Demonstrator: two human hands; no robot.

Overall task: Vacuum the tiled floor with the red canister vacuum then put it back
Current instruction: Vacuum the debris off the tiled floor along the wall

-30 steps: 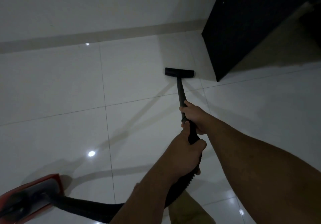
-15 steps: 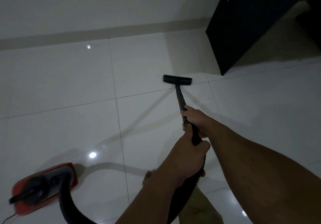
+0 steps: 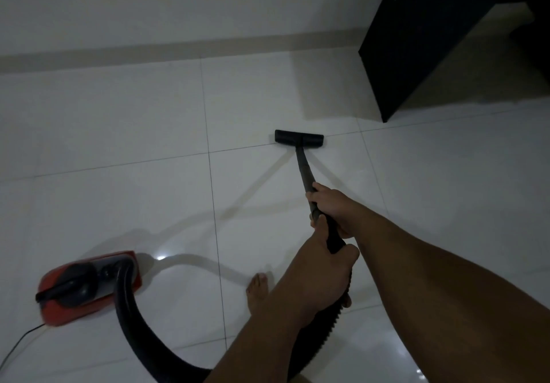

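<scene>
Hands, right hand [image 3: 334,205] ahead of left hand [image 3: 324,269], are gripping the wand [image 3: 304,168], fingers curled round it, nozzle [image 3: 298,138] resting on the tiled floor [image 3: 119,132].

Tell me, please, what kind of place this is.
Probably a room in a home, though little of it shows. The floor is large glossy white tiles meeting a plain wall with a beige skirting strip. A dark cabinet stands at the right, and a bare foot suggests a private indoor space.

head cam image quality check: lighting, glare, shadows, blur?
Head view: dim overall; a bright glare spot on the glossy tiled floor beside the red canister; the wand casts faint double shadows; the canister looks slightly soft; wide-angle bowing at the edges.
</scene>
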